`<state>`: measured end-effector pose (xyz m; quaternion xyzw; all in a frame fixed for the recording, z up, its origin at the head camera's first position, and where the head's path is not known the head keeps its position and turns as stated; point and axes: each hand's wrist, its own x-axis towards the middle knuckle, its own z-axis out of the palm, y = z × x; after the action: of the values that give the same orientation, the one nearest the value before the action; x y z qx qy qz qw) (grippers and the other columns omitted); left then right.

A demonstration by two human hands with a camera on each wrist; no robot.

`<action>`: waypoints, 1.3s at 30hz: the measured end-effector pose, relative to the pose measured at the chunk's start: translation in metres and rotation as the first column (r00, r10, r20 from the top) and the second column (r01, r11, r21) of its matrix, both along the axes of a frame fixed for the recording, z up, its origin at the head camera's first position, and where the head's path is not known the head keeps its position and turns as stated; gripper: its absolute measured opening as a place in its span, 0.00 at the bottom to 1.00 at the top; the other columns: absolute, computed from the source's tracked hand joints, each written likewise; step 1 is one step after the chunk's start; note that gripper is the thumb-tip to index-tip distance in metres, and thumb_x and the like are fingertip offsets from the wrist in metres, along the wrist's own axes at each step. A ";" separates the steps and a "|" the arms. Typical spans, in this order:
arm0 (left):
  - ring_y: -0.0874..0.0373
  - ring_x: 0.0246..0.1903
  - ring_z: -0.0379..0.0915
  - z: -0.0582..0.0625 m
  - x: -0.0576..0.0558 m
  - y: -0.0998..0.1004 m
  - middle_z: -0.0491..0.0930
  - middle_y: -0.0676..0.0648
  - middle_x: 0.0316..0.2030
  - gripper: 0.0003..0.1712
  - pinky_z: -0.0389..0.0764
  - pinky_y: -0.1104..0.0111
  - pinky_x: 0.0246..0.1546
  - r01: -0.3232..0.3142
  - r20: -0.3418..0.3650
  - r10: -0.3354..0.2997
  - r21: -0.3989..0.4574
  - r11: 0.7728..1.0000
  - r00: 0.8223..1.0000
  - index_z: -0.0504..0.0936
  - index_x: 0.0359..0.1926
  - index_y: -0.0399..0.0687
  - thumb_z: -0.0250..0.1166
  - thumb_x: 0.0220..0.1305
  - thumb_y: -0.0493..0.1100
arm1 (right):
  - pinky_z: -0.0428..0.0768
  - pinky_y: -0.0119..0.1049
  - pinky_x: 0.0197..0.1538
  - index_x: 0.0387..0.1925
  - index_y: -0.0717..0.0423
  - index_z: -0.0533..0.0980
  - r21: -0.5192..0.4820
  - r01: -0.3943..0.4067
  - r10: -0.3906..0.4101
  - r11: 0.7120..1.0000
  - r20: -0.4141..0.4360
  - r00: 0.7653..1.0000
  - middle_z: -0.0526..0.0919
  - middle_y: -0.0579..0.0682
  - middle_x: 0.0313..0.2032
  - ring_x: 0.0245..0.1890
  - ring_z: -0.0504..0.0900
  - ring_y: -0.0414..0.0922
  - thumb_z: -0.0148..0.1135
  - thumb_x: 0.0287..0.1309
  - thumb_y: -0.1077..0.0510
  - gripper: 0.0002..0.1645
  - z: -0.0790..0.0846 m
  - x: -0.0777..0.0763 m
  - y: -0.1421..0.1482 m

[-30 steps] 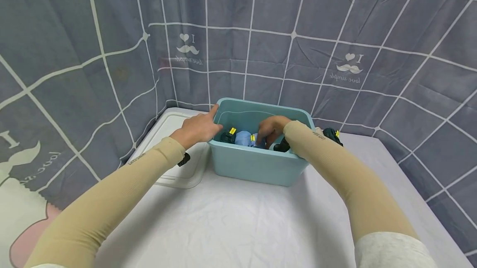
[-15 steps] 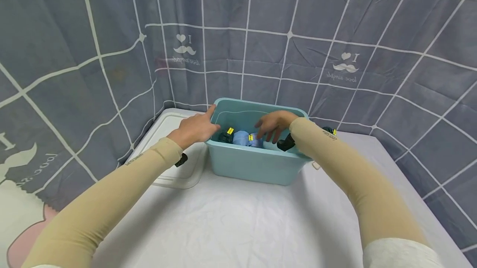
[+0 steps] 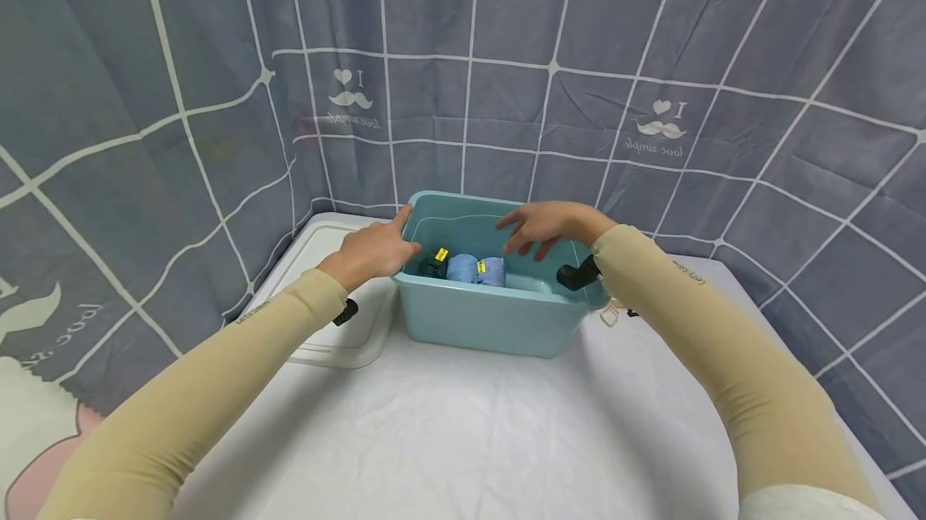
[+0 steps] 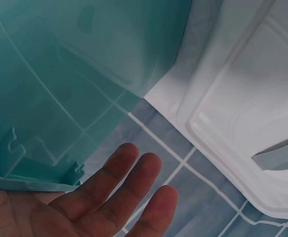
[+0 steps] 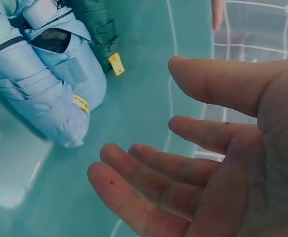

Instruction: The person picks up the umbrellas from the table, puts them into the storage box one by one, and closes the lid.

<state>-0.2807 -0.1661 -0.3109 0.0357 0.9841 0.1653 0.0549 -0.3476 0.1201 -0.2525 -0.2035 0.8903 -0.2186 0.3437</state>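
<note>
First, a flat white plastic lid (image 3: pixel 372 317); next, the left hand (image 3: pixel 371 252), fingers loosely extended, touching the left rim of a rectangular teal plastic bin (image 3: pixel 481 317). Within lie a dark green rolled fabric bundle (image 3: pixel 432 268), a light-blue rolled fabric bundle (image 3: pixel 461 269) and its matching neighbour (image 3: pixel 493 272). Rightmost, the right hand (image 3: pixel 544 227) hovers, fingers spread wide.

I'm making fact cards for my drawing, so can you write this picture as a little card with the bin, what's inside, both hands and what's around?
Bin: teal bin, open at the top
Inside: blue bundle, second blue bundle beside it, dark green bundle
Yellow tag: on the green one
Left hand: at the bin's left rim
Right hand: over the bin, holding nothing
Left of bin: white lid
Under bin: white tabletop
Behind: grey checked curtain
</note>
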 end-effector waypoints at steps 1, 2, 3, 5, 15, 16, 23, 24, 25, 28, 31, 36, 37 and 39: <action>0.38 0.56 0.77 0.000 0.000 0.000 0.73 0.33 0.65 0.48 0.75 0.52 0.36 0.000 -0.001 0.000 0.000 1.000 1.000 0.35 0.82 0.59 0.49 0.70 0.61 | 0.80 0.48 0.58 0.78 0.49 0.57 -0.008 -0.001 0.001 1.000 -0.006 1.000 0.66 0.61 0.72 0.66 0.74 0.54 0.60 0.70 0.53 0.40 0.002 0.002 0.002; 0.38 0.56 0.77 0.000 0.000 0.000 0.73 0.33 0.65 0.48 0.76 0.51 0.36 0.001 -0.001 -0.001 0.000 1.000 1.000 0.35 0.82 0.59 0.49 0.70 0.61 | 0.80 0.49 0.58 0.78 0.50 0.57 -0.017 -0.005 0.005 1.000 -0.013 1.000 0.65 0.61 0.72 0.66 0.75 0.54 0.59 0.71 0.54 0.39 0.004 0.003 0.005; 0.38 0.56 0.77 0.000 -0.001 0.000 0.73 0.33 0.65 0.48 0.76 0.51 0.37 0.000 -0.002 0.000 -0.001 1.000 1.000 0.35 0.82 0.59 0.49 0.70 0.61 | 0.80 0.49 0.58 0.78 0.49 0.57 -0.025 -0.008 0.007 1.000 -0.020 1.000 0.66 0.61 0.72 0.66 0.75 0.54 0.59 0.71 0.54 0.39 0.005 0.005 0.007; 0.38 0.56 0.77 0.000 -0.001 -0.001 0.73 0.33 0.66 0.48 0.76 0.51 0.37 -0.001 -0.004 0.001 -0.001 1.000 1.000 0.36 0.82 0.59 0.49 0.70 0.61 | 0.80 0.49 0.59 0.78 0.49 0.57 -0.041 -0.006 0.005 0.999 -0.030 1.000 0.65 0.61 0.73 0.65 0.75 0.53 0.58 0.71 0.54 0.38 0.007 0.008 0.013; 0.36 0.58 0.76 0.001 0.001 -0.004 0.71 0.32 0.67 0.48 0.76 0.48 0.40 0.005 0.008 -0.005 0.003 1.000 1.000 0.35 0.82 0.58 0.48 0.71 0.61 | 0.80 0.50 0.58 0.79 0.48 0.55 -0.134 0.038 -0.051 0.990 -0.094 0.994 0.65 0.61 0.73 0.67 0.74 0.58 0.59 0.71 0.53 0.40 0.017 0.021 0.045; 0.36 0.58 0.76 0.001 0.001 -0.004 0.71 0.32 0.67 0.48 0.76 0.47 0.41 0.004 0.007 -0.004 0.003 1.000 1.000 0.35 0.82 0.58 0.48 0.71 0.61 | 0.80 0.51 0.58 0.79 0.48 0.55 -0.144 0.041 -0.056 0.989 -0.100 0.993 0.64 0.62 0.73 0.67 0.73 0.58 0.59 0.71 0.53 0.40 0.017 0.022 0.048; 0.35 0.58 0.75 0.002 0.000 -0.004 0.71 0.31 0.67 0.48 0.76 0.46 0.43 0.008 0.002 -0.008 0.011 1.000 1.000 0.35 0.82 0.57 0.48 0.71 0.60 | 0.79 0.52 0.59 0.79 0.47 0.55 -0.194 0.065 -0.094 0.979 -0.143 0.985 0.64 0.61 0.73 0.67 0.73 0.59 0.60 0.70 0.53 0.41 0.022 0.033 0.068; 0.35 0.58 0.76 0.002 0.000 -0.004 0.72 0.31 0.66 0.48 0.76 0.46 0.43 0.009 0.001 -0.009 0.011 1.000 1.000 0.35 0.82 0.57 0.48 0.71 0.60 | 0.79 0.52 0.59 0.79 0.47 0.56 -0.199 0.071 -0.102 0.977 -0.149 0.984 0.65 0.60 0.73 0.67 0.74 0.59 0.60 0.70 0.53 0.41 0.022 0.035 0.071; 0.36 0.58 0.76 0.002 0.000 -0.004 0.72 0.32 0.66 0.48 0.76 0.46 0.43 0.008 -0.001 -0.008 0.011 1.000 1.000 0.36 0.82 0.57 0.48 0.71 0.61 | 0.79 0.52 0.59 0.78 0.47 0.56 -0.206 0.079 -0.112 0.975 -0.154 0.982 0.65 0.60 0.73 0.66 0.74 0.59 0.60 0.70 0.53 0.40 0.023 0.036 0.075; 0.36 0.59 0.75 0.001 0.000 -0.003 0.72 0.32 0.66 0.47 0.76 0.46 0.43 0.012 -0.005 -0.012 0.013 1.000 1.000 0.36 0.82 0.57 0.48 0.71 0.60 | 0.78 0.53 0.60 0.78 0.48 0.55 -0.221 0.090 -0.130 0.971 -0.175 0.976 0.64 0.61 0.73 0.67 0.73 0.59 0.59 0.71 0.53 0.40 0.024 0.041 0.085; 0.36 0.60 0.75 0.001 0.001 -0.003 0.71 0.33 0.67 0.47 0.76 0.45 0.45 0.012 -0.010 -0.012 0.014 1.000 1.000 0.37 0.82 0.57 0.48 0.71 0.60 | 0.79 0.53 0.59 0.78 0.49 0.56 -0.243 0.103 -0.151 0.964 -0.188 0.970 0.63 0.62 0.73 0.67 0.73 0.61 0.59 0.71 0.52 0.40 0.024 0.045 0.095; 0.36 0.60 0.74 0.002 0.001 -0.001 0.71 0.33 0.68 0.47 0.76 0.45 0.45 0.014 -0.003 -0.014 0.013 1.000 1.000 0.36 0.82 0.58 0.47 0.71 0.60 | 0.79 0.52 0.58 0.78 0.49 0.56 -0.265 0.120 -0.179 0.957 -0.211 0.961 0.65 0.62 0.72 0.65 0.74 0.60 0.59 0.71 0.50 0.40 0.022 0.050 0.111; 0.35 0.61 0.73 0.002 0.001 -0.001 0.70 0.33 0.68 0.47 0.76 0.44 0.46 0.014 -0.003 -0.014 0.013 1.000 1.000 0.35 0.82 0.58 0.47 0.71 0.60 | 0.79 0.52 0.58 0.78 0.49 0.56 -0.265 0.122 -0.182 0.956 -0.215 0.959 0.65 0.63 0.72 0.66 0.74 0.60 0.59 0.71 0.50 0.40 0.022 0.051 0.113; 0.35 0.62 0.73 0.002 0.001 -0.001 0.69 0.32 0.69 0.47 0.75 0.44 0.47 0.016 -0.004 -0.016 0.013 1.000 1.000 0.35 0.82 0.58 0.47 0.71 0.60 | 0.79 0.53 0.59 0.78 0.48 0.56 -0.266 0.138 -0.200 0.954 -0.222 0.954 0.64 0.63 0.72 0.66 0.73 0.60 0.59 0.72 0.49 0.40 0.021 0.052 0.120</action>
<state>-0.2800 -0.1667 -0.3094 0.0443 0.9828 0.1711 0.0541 -0.2958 0.2397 -0.2318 -0.1929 0.9060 -0.3296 0.1823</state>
